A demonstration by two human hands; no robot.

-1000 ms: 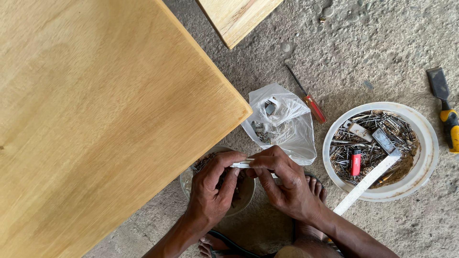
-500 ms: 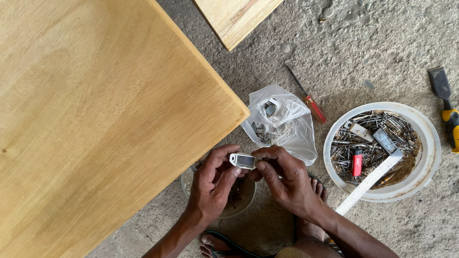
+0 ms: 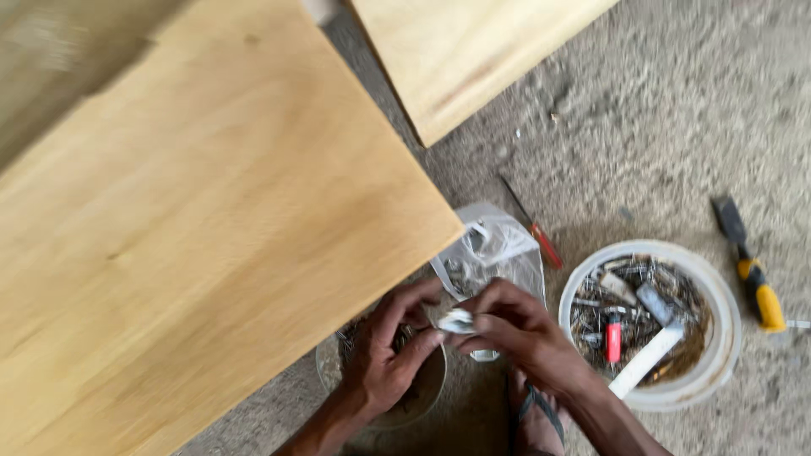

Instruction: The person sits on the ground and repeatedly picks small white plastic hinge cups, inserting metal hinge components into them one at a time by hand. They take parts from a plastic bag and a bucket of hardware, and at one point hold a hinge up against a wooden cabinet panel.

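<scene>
Concrete floor (image 3: 642,127) underfoot, board (image 3: 194,236) at nine o'clock. Left hand (image 3: 384,359) and right hand (image 3: 515,329) meet, fingertips pinching a small part (image 3: 456,321) between them; bucket (image 3: 718,295) sits at three o'clock.

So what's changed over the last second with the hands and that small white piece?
Both hands, left hand and right hand, have kept hold of the small white piece; they turned it between the fingers, and it now looks bunched and blurred. The view tipped, showing more of the second board. The plastic bag, white bowl, screwdriver and chisel lie as before.
</scene>
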